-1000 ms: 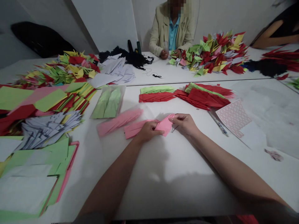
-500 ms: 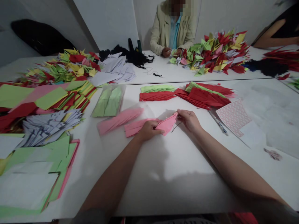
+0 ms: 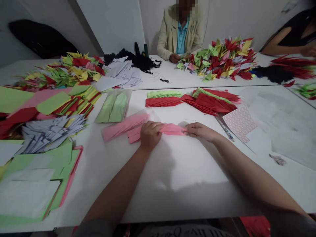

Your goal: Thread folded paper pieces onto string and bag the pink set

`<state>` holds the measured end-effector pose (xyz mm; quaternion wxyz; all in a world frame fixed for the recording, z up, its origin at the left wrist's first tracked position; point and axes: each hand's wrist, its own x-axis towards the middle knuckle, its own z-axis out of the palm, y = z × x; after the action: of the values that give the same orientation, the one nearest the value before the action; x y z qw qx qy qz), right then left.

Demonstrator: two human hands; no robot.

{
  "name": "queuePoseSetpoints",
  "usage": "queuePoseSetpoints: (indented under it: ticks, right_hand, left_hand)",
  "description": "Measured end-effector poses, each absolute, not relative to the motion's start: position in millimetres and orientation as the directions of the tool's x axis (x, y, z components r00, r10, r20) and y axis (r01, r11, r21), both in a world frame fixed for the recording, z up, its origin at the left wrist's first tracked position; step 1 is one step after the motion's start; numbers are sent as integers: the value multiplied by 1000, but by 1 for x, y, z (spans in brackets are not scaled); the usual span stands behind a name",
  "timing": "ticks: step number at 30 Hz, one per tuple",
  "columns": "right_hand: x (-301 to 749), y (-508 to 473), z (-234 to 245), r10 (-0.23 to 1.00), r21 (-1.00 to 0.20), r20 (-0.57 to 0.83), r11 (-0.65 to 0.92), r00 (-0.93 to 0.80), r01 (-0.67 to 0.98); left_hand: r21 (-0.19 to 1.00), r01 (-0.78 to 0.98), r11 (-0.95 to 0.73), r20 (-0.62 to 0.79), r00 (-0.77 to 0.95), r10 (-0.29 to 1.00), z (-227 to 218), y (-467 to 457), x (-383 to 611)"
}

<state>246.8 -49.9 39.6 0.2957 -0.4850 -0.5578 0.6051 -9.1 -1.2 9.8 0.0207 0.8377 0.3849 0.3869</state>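
My left hand [image 3: 151, 135] and my right hand [image 3: 199, 131] pinch opposite ends of a folded pink paper strip [image 3: 172, 129], which lies stretched flat between them on the white table [image 3: 187, 171]. Just left of my left hand, a second pink folded strip [image 3: 134, 135] lies partly under it. Beyond that, a longer pink strip bundle [image 3: 124, 126] rests on the table. A thin dark thread seen earlier near the paper is hidden or too faint to make out.
Folded red strips [image 3: 163, 102] and red-green bundles [image 3: 212, 101] lie ahead. A pink sticker sheet [image 3: 239, 120] and a pen [image 3: 224, 130] are to the right. Coloured paper stacks [image 3: 49, 112] fill the left. Across the table, a co-worker's hands [image 3: 174, 58] work beside a folded-paper heap [image 3: 219, 59].
The pink piece has gone from a raised, pinched fold to a flatter strip stretched sideways. My right hand has moved down and closer to the table, and my left hand has shifted left.
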Motion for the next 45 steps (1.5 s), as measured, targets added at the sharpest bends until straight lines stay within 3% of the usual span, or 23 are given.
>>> queuePoseSetpoints:
  ticks: [4,7,16,25,33,36,39,42,45]
  right_hand:
    - [270,-54,44,964,-912,-173,-80,-200,403]
    - [279,-59,44,990,-836,-109,-40,-94,547]
    - [279,-72,44,993,-699,-53,35,-101,714]
    - [285,-73,37,999,-635,-28,14,-41,772]
    - [288,-72,29,1000,-509,19,1,10,861]
    - [292,-71,27,999,-378,42,-16,34,926]
    - [297,-69,27,992,-149,73,-88,100,985]
    - [291,-67,30,972,44,208,-120,109,992]
    - [266,-67,31,948,-18,302,106,-96,994]
  left_hand:
    - [167,727,-666,608,456,650,13,-6,-10]
    - [106,755,-647,483,529,698,21,-16,-5]
    - [271,680,-681,145,671,727,42,-45,18]
    - [275,759,-590,156,570,807,-3,-66,41]
    - [232,766,-600,150,581,800,-3,-65,39]
    - [243,750,-615,155,596,788,-2,-65,38]
    - [258,739,-623,154,605,781,-3,-64,38]
    - [272,720,-638,165,619,768,-3,-63,36]
    - [280,694,-663,192,637,747,-3,-61,35]
